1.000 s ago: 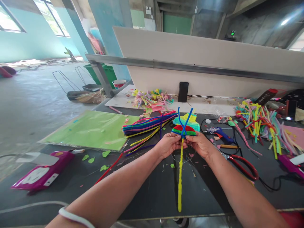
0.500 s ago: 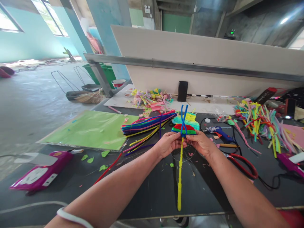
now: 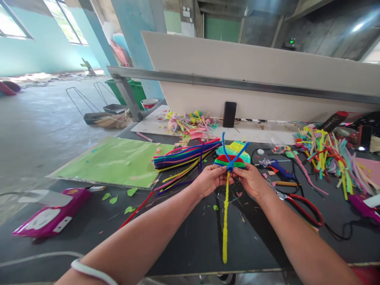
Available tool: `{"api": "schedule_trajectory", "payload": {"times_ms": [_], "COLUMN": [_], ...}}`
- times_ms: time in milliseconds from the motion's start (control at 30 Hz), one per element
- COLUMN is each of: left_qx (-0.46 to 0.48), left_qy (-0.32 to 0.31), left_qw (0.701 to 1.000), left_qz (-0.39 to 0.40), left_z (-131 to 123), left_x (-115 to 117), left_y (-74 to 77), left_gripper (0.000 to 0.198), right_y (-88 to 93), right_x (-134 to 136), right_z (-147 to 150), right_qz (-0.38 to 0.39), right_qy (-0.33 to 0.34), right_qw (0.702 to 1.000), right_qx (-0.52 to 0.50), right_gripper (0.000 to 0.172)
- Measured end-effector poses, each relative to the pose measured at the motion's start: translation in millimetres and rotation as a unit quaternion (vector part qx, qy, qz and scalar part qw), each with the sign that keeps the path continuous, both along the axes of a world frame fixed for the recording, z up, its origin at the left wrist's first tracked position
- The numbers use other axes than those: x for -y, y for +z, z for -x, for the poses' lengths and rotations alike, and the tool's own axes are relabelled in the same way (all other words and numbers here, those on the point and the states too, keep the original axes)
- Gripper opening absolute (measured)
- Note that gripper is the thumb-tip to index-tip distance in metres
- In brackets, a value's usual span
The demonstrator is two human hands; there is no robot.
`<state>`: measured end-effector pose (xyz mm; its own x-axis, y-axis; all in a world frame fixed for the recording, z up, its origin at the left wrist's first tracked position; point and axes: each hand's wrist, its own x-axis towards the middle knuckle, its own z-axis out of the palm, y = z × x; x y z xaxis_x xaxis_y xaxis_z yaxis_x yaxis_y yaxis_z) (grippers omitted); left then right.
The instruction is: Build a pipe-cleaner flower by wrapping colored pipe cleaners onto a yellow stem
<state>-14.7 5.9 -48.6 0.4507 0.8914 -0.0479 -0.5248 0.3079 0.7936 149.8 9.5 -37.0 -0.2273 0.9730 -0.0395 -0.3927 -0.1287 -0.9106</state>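
From my remote seat I see the pipe-cleaner piece (image 3: 229, 168) centred over the dark table (image 3: 190, 241), straight ahead of the wearer; the left hand (image 3: 213, 179) pinches it from the left and the right hand (image 3: 248, 178) from the right, thumbs closing just below the blue crossing, so neither hand is nearer; its long axis runs fore and aft, with the yellow stem (image 3: 225, 221) pointing back between the forearms and two blue stems (image 3: 241, 151) splaying away in a V; the red-green band (image 3: 222, 159) lies crosswise, just beyond the thumbs; the curled fingers hide behind the piece, so I can't swear to how they grip underneath; the scissors (image 3: 307, 209) sit beside the right forearm.
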Motion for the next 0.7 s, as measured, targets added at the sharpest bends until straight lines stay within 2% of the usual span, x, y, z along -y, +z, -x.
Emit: {"api": "schedule_trajectory", "payload": {"times_ms": [233, 333, 400, 533, 700], "left_qx": [-0.029, -0.043, -0.049, -0.064, -0.065], "left_qy": [0.018, 0.038, 0.050, 0.058, 0.057], "left_qw": [0.999, 0.998, 0.997, 0.996, 0.996], "left_qz": [-0.018, -0.024, -0.027, -0.029, -0.032], "left_z": [-2, -4, -5, -7, -6], "left_x": [1, 2, 2, 2, 3], "left_y": [-2.1, -3.4, -4.8, -7.1, -7.3], "left_gripper": [0.028, 0.031, 0.032, 0.033, 0.032], "right_y": [-3.6, -5.5, -3.9, 2.5, 4.7], "right_x": [1, 3, 6, 10, 12], "right_z": [4, 7, 9, 10, 7], "right_qz": [-0.045, -0.077, -0.096, -0.116, -0.099], "right_qy": [-0.026, -0.059, -0.079, -0.079, -0.085], "right_qw": [0.998, 0.993, 0.987, 0.978, 0.978], "right_qx": [0.035, 0.070, 0.102, 0.157, 0.163], "right_gripper": [0.026, 0.025, 0.022, 0.019, 0.034]}}
